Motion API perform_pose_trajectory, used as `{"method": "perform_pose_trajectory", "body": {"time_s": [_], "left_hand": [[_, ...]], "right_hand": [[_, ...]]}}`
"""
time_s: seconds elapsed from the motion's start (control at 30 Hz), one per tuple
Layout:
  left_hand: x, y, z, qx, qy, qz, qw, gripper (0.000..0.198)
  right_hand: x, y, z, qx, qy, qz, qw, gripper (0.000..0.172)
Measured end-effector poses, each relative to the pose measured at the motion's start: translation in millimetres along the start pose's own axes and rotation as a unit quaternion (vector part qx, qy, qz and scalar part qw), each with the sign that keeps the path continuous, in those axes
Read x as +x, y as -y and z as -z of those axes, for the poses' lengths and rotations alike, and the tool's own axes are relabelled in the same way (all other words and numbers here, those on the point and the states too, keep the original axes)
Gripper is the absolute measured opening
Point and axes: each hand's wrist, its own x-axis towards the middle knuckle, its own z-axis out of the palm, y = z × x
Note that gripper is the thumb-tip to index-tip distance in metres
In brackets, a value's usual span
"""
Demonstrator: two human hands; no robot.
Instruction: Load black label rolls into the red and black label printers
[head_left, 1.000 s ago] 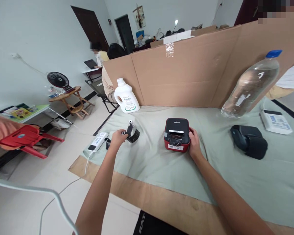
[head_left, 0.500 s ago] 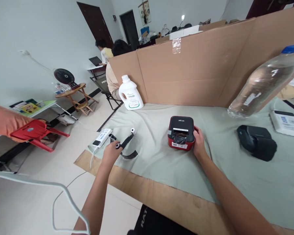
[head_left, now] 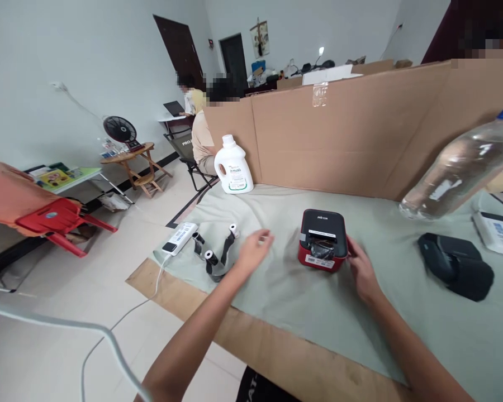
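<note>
Right now we hold our left hand (head_left: 255, 251) above the pale green cloth (head_left: 276, 301), its fingers loosely curled with a small gap between the tips, and we see nothing gripped in it. Our right hand (head_left: 362, 271) lies along the right side of the red and black printer (head_left: 322, 240), fingertips against the casing and reaching partly out of sight behind it, so we cannot tell how far apart they are. The printer sits upright on the cloth, with dark crumpled film at its front slot. Left of the left hand stand three small dark rolls (head_left: 209, 258) with white ends, close to one another and near the white power strip (head_left: 180, 239). Between the left hand and the printer we have a bare stretch of cloth, and a wider one runs from the printer down to the wooden table edge (head_left: 268, 343). Behind, the cardboard screen (head_left: 339, 134) closes off the far side, with the white jug (head_left: 235, 170) at its left end and the big clear bottle (head_left: 456, 173) leaning at its right. The black device (head_left: 455, 265) lies well apart to the right of the printer.
</note>
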Motion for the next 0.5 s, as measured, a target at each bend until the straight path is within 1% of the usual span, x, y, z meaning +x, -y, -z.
{"method": "perform_pose_trajectory", "body": {"time_s": [0.07, 0.1, 0.13, 0.17, 0.2, 0.23, 0.27, 0.33, 0.43, 0.5], "left_hand": [[17.6, -21.1, -41.0, -0.085, 0.095, -0.009, 0.992, 0.053], [24.1, -29.2, -57.2, -0.107, 0.120, -0.021, 0.987, 0.054], [29.4, -35.2, -68.9, -0.127, 0.132, -0.038, 0.982, 0.051], [33.8, -38.9, -75.4, -0.141, 0.134, -0.055, 0.979, 0.049], [37.9, -40.1, -76.4, -0.153, 0.129, -0.071, 0.977, 0.047], [42.6, -39.1, -72.0, -0.164, 0.118, -0.084, 0.976, 0.046], [48.5, -35.9, -62.6, -0.174, 0.104, -0.093, 0.975, 0.045], [65.9, -24.8, -31.8, -0.195, 0.061, -0.096, 0.974, 0.045], [105.4, -0.1, 30.0, -0.241, -0.023, -0.067, 0.968, 0.043], [134.0, 20.3, 69.7, -0.306, -0.053, -0.044, 0.950, 0.041]], "right_hand": [[-8.1, 0.3, 5.5, -0.077, 0.044, 0.019, 0.996, 0.080], [-11.1, 1.3, 6.0, -0.119, 0.056, 0.029, 0.991, 0.088], [-13.2, 3.3, 4.5, -0.159, 0.062, 0.040, 0.985, 0.093], [-14.1, 6.4, 0.4, -0.193, 0.063, 0.049, 0.978, 0.094], [-13.7, 10.7, -6.6, -0.217, 0.061, 0.057, 0.973, 0.094], [-11.9, 16.2, -16.9, -0.233, 0.058, 0.065, 0.969, 0.092], [-8.3, 22.9, -30.7, -0.239, 0.054, 0.074, 0.967, 0.091], [5.1, 38.3, -68.4, -0.230, 0.046, 0.097, 0.967, 0.088], [41.1, 57.1, -144.0, -0.179, 0.067, 0.140, 0.972, 0.088], [69.9, 59.4, -199.4, -0.140, 0.094, 0.187, 0.968, 0.090]]}}
